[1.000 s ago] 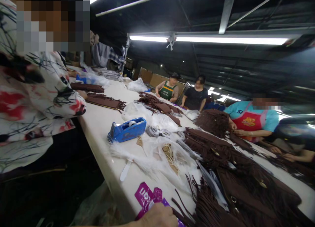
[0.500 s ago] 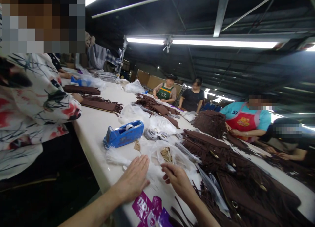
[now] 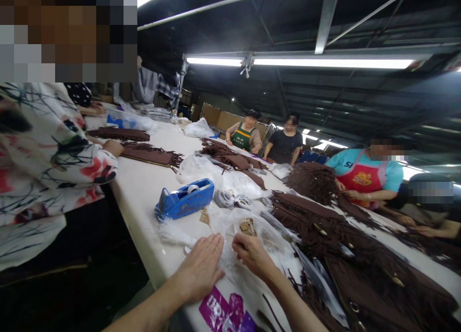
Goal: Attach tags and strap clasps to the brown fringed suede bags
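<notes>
My left hand (image 3: 203, 265) lies with its fingers stretched out on clear plastic (image 3: 228, 262) at the near end of the table. Close by on the right, my right hand (image 3: 255, 254) has its fingers curled together; whatever they pinch, if anything, is hidden. Just beyond it, brown paper tags (image 3: 248, 225) show in a clear plastic bag (image 3: 268, 233). White plastic strands (image 3: 176, 232) lie left of my left hand. Below my hands is a purple printed plastic wrapper (image 3: 225, 309). A single brown tag (image 3: 204, 217) rests beside a blue tape dispenser (image 3: 185, 198).
Brown fringed bags (image 3: 363, 250) cover the table's right side. Rolls of clear tape (image 3: 232, 200) sit behind the dispenser. The white table's (image 3: 133, 212) left edge runs away from me. A person in a floral top (image 3: 54, 169) stands left; several others work along the far side.
My right hand's fingers have curled in tighter. The left hand stays flat, at nearly the same place on the plastic. The whole view has shifted slightly.
</notes>
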Demonstrator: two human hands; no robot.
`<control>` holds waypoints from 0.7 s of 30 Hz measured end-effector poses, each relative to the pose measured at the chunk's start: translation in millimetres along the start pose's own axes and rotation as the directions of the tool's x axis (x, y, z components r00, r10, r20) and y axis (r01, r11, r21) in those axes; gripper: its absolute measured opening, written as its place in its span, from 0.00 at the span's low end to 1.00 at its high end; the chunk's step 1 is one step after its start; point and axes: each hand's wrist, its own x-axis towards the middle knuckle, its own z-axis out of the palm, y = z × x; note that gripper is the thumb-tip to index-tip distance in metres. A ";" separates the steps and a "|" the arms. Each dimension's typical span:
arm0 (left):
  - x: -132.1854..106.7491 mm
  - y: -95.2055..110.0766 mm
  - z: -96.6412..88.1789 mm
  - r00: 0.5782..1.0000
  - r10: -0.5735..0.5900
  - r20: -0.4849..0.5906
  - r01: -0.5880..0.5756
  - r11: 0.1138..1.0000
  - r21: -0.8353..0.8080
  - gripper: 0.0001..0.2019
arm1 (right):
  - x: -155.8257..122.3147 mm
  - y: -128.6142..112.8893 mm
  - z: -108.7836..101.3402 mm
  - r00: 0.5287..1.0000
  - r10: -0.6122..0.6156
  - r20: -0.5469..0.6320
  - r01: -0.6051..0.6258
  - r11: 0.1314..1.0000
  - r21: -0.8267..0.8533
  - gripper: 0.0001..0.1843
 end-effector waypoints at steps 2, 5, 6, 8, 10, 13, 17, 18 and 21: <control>0.1 1.2 -1.4 1.000 -0.012 0.011 0.012 1.000 -0.008 0.32 | -5.6 9.4 -12.6 0.999 0.037 -0.040 -0.042 0.990 -0.134 0.09; 0.6 3.5 -4.3 0.999 -0.024 0.027 0.025 0.999 -0.021 0.32 | -27.5 44.7 -45.0 0.970 0.175 -0.168 -0.219 0.930 -0.296 0.10; 0.7 3.9 -5.4 0.999 -0.024 0.030 0.025 0.999 -0.022 0.32 | -39.0 60.0 -58.4 0.947 0.233 -0.222 -0.297 0.898 -0.324 0.10; 0.4 3.4 -8.0 0.999 -0.023 0.034 0.024 1.000 -0.014 0.31 | -68.5 88.4 -85.5 0.883 0.342 -0.322 -0.445 0.827 -0.344 0.10; 0.6 1.8 -12.0 0.999 -0.021 0.050 0.021 1.000 0.002 0.31 | -104.8 104.1 -107.8 0.817 0.410 -0.405 -0.538 0.794 -0.283 0.12; 4.7 5.3 -20.5 0.998 -0.024 0.050 0.022 0.999 0.027 0.34 | -160.9 92.1 -121.1 0.732 0.444 -0.517 -0.518 0.855 0.000 0.14; 13.5 54.2 -26.8 0.990 0.012 -0.139 -0.047 0.966 -0.253 0.31 | -216.8 38.4 -96.2 0.658 0.375 -0.653 -0.345 0.921 0.182 0.15; 14.6 76.1 -25.1 0.992 0.010 -0.128 -0.065 0.898 -0.435 0.30 | -228.2 26.4 -84.9 0.652 0.331 -0.683 -0.315 0.937 0.153 0.14; 15.1 150.7 -11.0 0.991 0.041 0.126 0.102 0.380 -0.920 0.33 | -262.5 4.9 -51.1 0.698 0.144 -0.702 -0.262 0.963 -0.063 0.14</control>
